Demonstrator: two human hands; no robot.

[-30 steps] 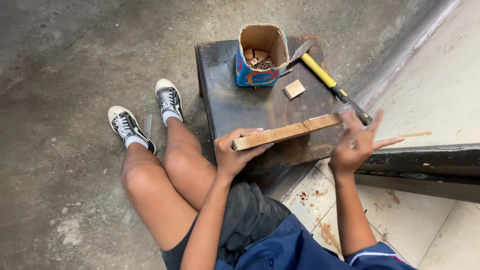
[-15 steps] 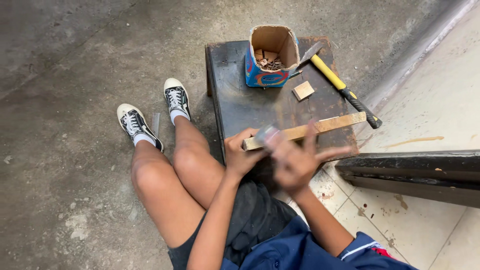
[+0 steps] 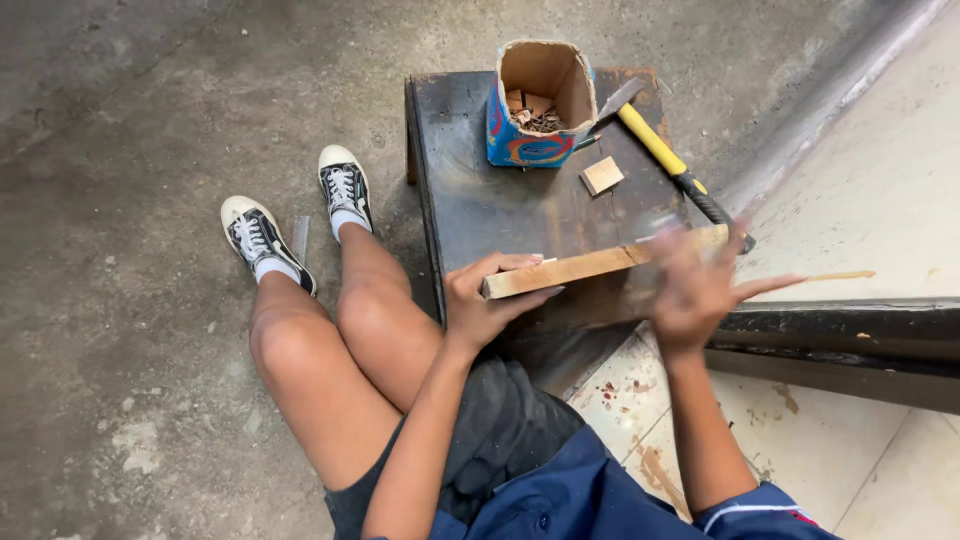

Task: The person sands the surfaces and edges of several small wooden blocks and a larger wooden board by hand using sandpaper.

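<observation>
Left hand: we see its grip closed on the wooden strip's near end
Right hand: blurred, fingers spread, at the strip's far end
Surface: dark, carrying hammer and cardboard box

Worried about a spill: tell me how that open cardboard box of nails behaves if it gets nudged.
The cardboard box stands tall on a narrow base, so it may tip rather than slide. The nails lie low inside, which probably steadies it. Its torn, soft rim would likely buckle if squeezed. It stands near the hammer.
</observation>
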